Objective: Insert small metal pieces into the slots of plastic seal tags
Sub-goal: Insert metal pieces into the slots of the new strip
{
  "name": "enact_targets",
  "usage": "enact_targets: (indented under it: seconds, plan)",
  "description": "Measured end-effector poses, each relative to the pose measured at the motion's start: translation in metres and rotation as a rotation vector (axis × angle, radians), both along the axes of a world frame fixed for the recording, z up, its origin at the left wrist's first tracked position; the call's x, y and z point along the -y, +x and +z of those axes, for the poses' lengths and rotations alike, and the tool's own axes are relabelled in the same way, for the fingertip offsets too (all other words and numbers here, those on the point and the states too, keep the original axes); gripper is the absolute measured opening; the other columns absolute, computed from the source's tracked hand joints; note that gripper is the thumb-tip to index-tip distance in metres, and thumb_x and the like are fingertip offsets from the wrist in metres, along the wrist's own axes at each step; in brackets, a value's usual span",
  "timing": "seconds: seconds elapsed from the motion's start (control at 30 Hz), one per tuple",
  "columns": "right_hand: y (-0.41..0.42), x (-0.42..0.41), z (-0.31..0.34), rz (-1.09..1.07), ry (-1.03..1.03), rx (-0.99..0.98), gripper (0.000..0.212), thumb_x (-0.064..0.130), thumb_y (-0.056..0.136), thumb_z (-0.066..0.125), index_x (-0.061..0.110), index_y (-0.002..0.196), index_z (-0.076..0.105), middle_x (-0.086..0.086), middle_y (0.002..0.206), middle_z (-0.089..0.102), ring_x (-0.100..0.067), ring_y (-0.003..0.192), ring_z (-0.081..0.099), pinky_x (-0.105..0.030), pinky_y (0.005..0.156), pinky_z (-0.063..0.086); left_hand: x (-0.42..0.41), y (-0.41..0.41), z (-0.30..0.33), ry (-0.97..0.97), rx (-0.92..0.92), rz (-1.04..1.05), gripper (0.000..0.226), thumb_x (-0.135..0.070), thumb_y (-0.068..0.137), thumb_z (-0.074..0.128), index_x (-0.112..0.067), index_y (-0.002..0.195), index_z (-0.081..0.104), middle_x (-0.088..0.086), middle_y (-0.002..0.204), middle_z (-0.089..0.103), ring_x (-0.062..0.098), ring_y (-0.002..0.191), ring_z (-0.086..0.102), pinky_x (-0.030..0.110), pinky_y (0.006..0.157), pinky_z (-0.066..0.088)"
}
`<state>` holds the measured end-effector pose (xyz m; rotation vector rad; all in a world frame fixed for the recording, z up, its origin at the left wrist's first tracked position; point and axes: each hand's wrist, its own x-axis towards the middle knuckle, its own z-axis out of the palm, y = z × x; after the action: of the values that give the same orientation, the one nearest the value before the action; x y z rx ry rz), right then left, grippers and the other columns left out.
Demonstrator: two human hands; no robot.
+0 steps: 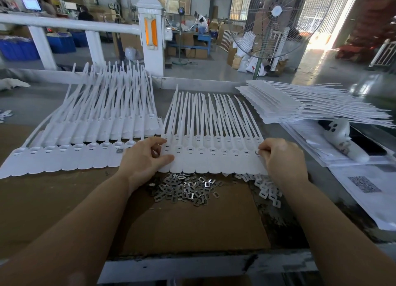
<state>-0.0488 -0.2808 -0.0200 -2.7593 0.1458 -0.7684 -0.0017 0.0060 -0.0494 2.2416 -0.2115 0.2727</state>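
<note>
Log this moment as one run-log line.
left hand: steadies tag sheet | right hand: pinches metal piece at rightmost tag

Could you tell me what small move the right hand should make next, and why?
Probably press the metal piece pinched by the right hand into the slot of the rightmost tag: it sits at that tag, while the left hand steadies the row's other end.
</note>
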Motion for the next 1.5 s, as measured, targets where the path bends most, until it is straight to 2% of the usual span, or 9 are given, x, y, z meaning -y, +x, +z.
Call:
enact_targets:
  seconds: [0.27,0.5,0.77,0.9,1.03,1.2,1.5]
  plan:
    - [0.005,-0.002,-0.002,-0.008,-0.097,-0.031,0.012,0.012,0.091,0.056,0.009,0.092,0.068,-0.009,0.088,0.067,-0.025,0.08,0.058,-0.032,0.068,0.044,0.0,-0.001,0.001,0.002,0.002,-0.002,0.049,-0.034,0.078,0.071,-0.021,0.123,0.057,-0.012,0.087,0.054,0.009,0.083,0.052,0.028,0.078,0.041]
    - [0.002,-0.002,-0.003,0.003,-0.14,-0.065,0.022,0.001,0.09,0.054,0.01,0.103,0.069,-0.008,0.098,0.066,-0.026,0.087,0.06,-0.032,0.074,0.045,0.0,-0.001,0.002,0.001,0.009,0.001,0.048,-0.032,0.077,0.073,-0.02,0.122,0.058,-0.014,0.083,0.053,0.01,0.079,0.052,0.03,0.079,0.043]
    - [-0.002,-0.003,-0.009,-0.008,-0.131,-0.017,0.018,-0.004,0.086,0.056,0.005,0.098,0.067,-0.011,0.095,0.065,-0.028,0.084,0.059,-0.034,0.071,0.043,-0.001,0.0,0.0,-0.007,0.006,-0.003,0.048,-0.033,0.077,0.073,-0.021,0.12,0.059,-0.014,0.082,0.053,0.009,0.078,0.053,0.033,0.081,0.045]
    - [-0.003,-0.005,-0.01,-0.001,-0.131,0.005,0.012,-0.002,0.086,0.058,0.002,0.092,0.067,-0.013,0.089,0.065,-0.03,0.08,0.059,-0.035,0.069,0.046,-0.001,0.001,-0.001,-0.012,0.009,-0.007,0.047,-0.033,0.077,0.073,-0.021,0.12,0.059,-0.015,0.082,0.054,0.006,0.077,0.052,0.031,0.079,0.045]
    - [-0.003,-0.003,-0.011,0.013,-0.12,-0.002,0.014,0.002,0.089,0.056,0.002,0.095,0.068,-0.012,0.092,0.064,-0.029,0.084,0.058,-0.035,0.071,0.046,-0.002,0.002,-0.001,-0.019,0.007,-0.01,0.046,-0.032,0.077,0.073,-0.021,0.12,0.059,-0.015,0.08,0.053,0.006,0.075,0.052,0.03,0.077,0.044]
    - [-0.005,-0.002,-0.011,0.018,-0.119,-0.012,0.019,0.009,0.092,0.052,0.005,0.099,0.069,-0.01,0.097,0.063,-0.028,0.09,0.057,-0.03,0.07,0.039,-0.002,0.002,-0.002,-0.018,0.016,-0.008,0.046,-0.032,0.077,0.073,-0.02,0.119,0.06,-0.014,0.08,0.053,0.007,0.075,0.052,0.03,0.077,0.044]
    - [-0.003,-0.002,-0.011,-0.011,-0.095,-0.017,0.018,0.008,0.092,0.053,0.006,0.1,0.069,-0.01,0.097,0.063,-0.029,0.089,0.057,-0.033,0.071,0.042,-0.002,0.002,-0.002,-0.002,0.021,-0.003,0.047,-0.033,0.077,0.073,-0.02,0.119,0.059,-0.015,0.081,0.054,0.003,0.077,0.052,0.028,0.077,0.042]
